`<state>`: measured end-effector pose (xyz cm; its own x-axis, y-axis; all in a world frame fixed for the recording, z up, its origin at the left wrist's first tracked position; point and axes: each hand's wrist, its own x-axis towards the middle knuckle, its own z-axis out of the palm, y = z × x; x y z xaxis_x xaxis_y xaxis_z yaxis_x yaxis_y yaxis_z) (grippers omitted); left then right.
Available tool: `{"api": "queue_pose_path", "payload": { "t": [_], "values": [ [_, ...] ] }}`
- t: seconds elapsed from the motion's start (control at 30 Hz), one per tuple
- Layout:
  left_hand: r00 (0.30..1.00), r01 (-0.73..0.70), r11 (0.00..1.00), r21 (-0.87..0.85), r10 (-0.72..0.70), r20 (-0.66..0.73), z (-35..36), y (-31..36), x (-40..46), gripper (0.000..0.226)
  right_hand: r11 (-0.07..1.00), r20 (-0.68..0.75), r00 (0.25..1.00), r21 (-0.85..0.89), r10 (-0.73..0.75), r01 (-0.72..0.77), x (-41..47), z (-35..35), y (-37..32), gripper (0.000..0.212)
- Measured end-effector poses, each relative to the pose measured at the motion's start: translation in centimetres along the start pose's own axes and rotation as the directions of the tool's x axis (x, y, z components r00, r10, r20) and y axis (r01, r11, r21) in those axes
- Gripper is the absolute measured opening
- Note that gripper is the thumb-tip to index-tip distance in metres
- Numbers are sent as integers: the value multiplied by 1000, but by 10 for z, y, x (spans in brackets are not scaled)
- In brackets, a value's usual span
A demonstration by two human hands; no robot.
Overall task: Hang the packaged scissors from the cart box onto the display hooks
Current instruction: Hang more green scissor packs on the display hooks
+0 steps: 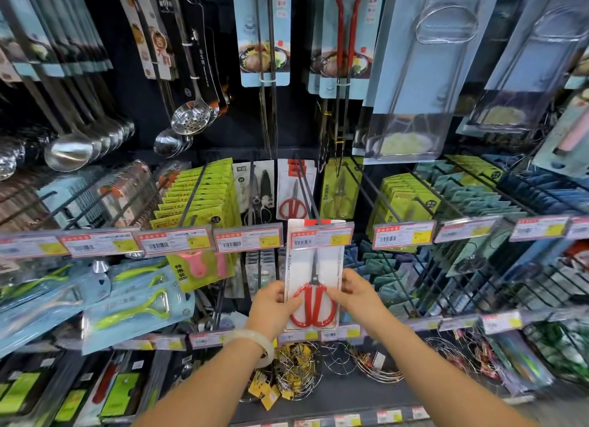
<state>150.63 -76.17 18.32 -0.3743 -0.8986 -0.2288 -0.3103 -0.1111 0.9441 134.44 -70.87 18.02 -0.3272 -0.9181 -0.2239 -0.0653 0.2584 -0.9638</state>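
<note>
Red-handled packaged scissors (314, 286) are held upright in front of the display, at the middle of the head view. The white card is gripped at its lower edges by both hands: the left hand (273, 302) is curled round the left edge with the thumb laid across the front near the red loops, and the right hand (353, 294) pinches the right edge, fingers behind and thumb in front. The card's top edge sits at the price tag (319, 237) on the tip of a display hook (306, 190); whether the hook passes through the card's hole cannot be told. Further back on the same hook 1 more red scissors pack (294, 192) hangs. A pale bangle (255, 342) is worn on the left wrist. Yellow-green packs (199, 192) hang on the hook to the left.
</note>
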Motion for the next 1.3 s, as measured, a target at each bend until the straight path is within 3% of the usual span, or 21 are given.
{"api": "queue_pose_path", "payload": {
  "t": [0.13,0.3,0.47,0.53,0.67,0.77,0.9,1.1,1.3],
  "values": [
    [1000,17,999,-41,-16,13,0,-6,-2,5,1000,4,1000,-21,3,-3,-1,3,3,24],
    [999,44,996,-74,-44,12,-1,-9,0,16,997,-18,1000,-80,10,-12,2,7,0,32],
    [998,66,997,38,-66,-7,3,-3,1,29,975,-62,997,-215,43,-55,0,10,-8,41],
    [992,124,986,109,-124,-8,5,-4,-1,48,955,-71,995,-281,76,-93,-4,8,-7,49],
    [970,218,896,387,-244,17,15,-21,-3,76,892,-107,986,-423,127,-161,-18,-6,10,61],
    [977,112,770,628,-199,71,34,-23,-12,79,837,-149,972,-496,179,-230,-36,-18,27,59],
    [971,-191,567,802,-11,239,73,-13,-27,80,724,-220,958,-629,186,-285,-63,-42,47,57],
    [871,-478,356,803,77,485,148,22,-44,79,479,-320,947,-830,12,-286,-102,-106,60,66],
    [805,-586,302,752,116,581,257,54,-68,84,444,-414,910,-812,22,-380,-140,-198,83,78]
  ]
}}
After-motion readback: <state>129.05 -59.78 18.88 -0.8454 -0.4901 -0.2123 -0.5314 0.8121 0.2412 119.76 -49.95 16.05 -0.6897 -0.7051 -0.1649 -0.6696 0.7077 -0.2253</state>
